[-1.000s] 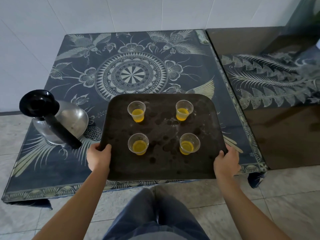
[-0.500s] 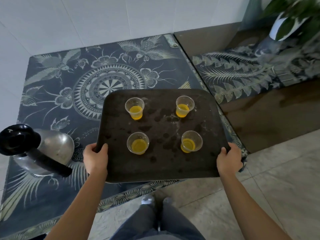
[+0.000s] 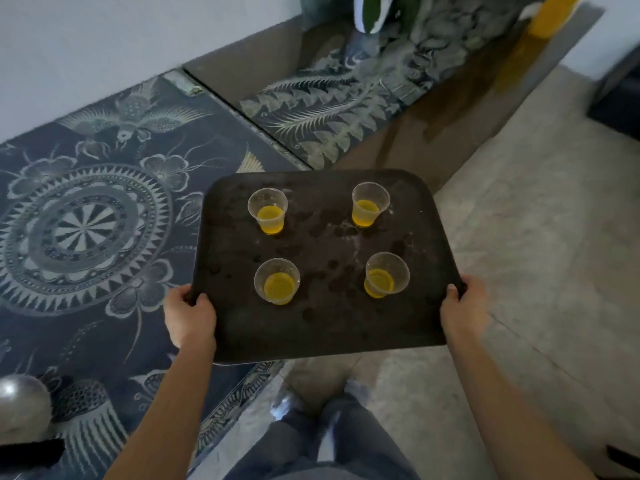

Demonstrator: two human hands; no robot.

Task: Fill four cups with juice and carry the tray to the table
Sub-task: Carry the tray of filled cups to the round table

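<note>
A rounded metal pot with a black handle sits at the far left of the tray, on the desk, whose dark cloth carries pale flowers, birds and a round mandala. The left hand has its fingers clamped on the left edge of the tray, a dark, matt, round-cornered rectangle mottled with spots, held over the desk's edge and the pale stone floor. On it stand four clear plastic cups, each part-filled with yellow juice, two rows of two. The right hand grips the tray's right edge, fingers wrapped under. No writing is readable anywhere.
</note>
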